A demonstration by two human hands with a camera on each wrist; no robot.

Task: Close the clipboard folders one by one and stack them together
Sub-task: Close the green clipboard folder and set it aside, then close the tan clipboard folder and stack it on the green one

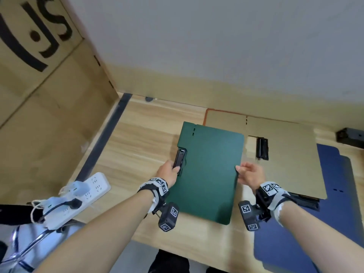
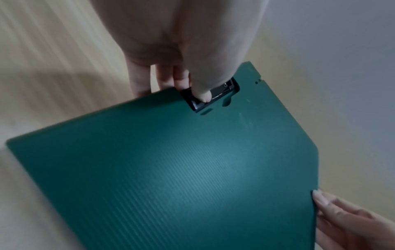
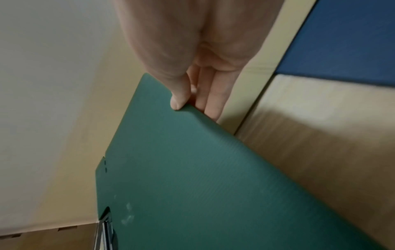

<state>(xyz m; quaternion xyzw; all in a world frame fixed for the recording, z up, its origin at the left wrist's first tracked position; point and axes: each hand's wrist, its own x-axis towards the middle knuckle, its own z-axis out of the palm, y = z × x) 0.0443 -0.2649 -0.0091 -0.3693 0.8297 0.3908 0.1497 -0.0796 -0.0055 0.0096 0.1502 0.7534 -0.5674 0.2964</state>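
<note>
Green folder, closed, is held over the surface by both hands. Left hand grips its clip edge, thumb on clip. Right hand pinches the opposite edge. Tan folder lies open just beside, overlapping blue folder.

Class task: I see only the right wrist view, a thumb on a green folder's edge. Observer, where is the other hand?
Observer: The left hand grips the green folder at its black clip, thumb on the clip.
Operator: Is the folder closed?
Observer: Yes, in the head view its cover lies flat and shut.
Operator: What else waits?
Observer: A tan folder lies open beside it, over a blue folder that also looks open.
</note>
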